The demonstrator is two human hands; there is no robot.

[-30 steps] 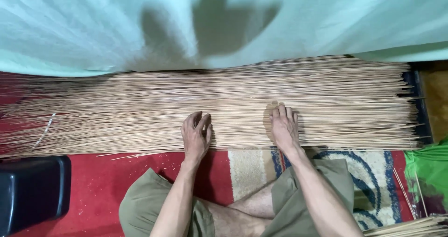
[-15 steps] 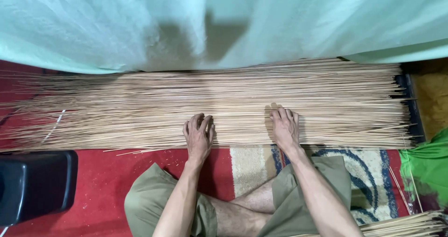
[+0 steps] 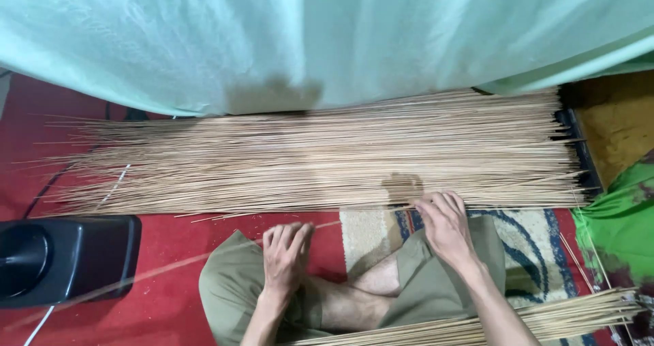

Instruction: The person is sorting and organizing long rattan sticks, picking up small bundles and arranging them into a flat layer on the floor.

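A wide layer of thin pale sticks (image 3: 327, 162) lies side by side across the floor in front of me. My left hand (image 3: 285, 257) is drawn back over my knee, fingers bent around one loose thin stick (image 3: 170, 268) that slants away to the lower left. My right hand (image 3: 444, 227) rests on the near edge of the layer with its fingers bent, fingertips touching the outermost sticks. I sit cross-legged in olive shorts just below the layer.
A pale green cloth (image 3: 306, 39) hangs over the far edge of the sticks. A black box-like object (image 3: 61, 257) stands at the left on the red carpet. A second stick bundle (image 3: 558, 315) lies at lower right, beside bright green fabric (image 3: 620, 230) and a patterned rug (image 3: 524, 250).
Both hands lay flat on the sticks before. The left hand has pulled back toward my knee with one stick; the right hand slid to the near edge. The view shifted.
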